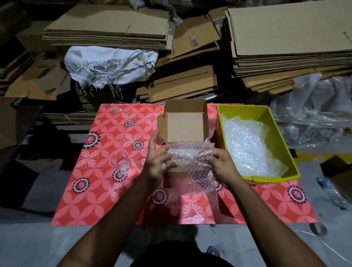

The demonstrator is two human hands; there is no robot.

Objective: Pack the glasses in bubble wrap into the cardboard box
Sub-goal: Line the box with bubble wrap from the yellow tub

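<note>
A bubble-wrap bundle [190,155] is held over the near edge of an open cardboard box [184,125]; a loose tail of wrap hangs below it. My left hand [157,160] grips its left end and my right hand [223,165] grips its right end. Whether a glass lies inside the bundle cannot be made out. A clear drinking glass [121,161] stands upright on the red flowered cloth left of my left hand. A second glass [140,159] stands beside it, partly hidden by my left wrist.
A yellow bin [279,135] holding more bubble wrap [248,148] stands right of the box. The red flowered cloth [101,190] lies on a grey floor. Flat cardboard stacks [293,49], a white sack [109,67] and loose plastic film [315,114] lie behind.
</note>
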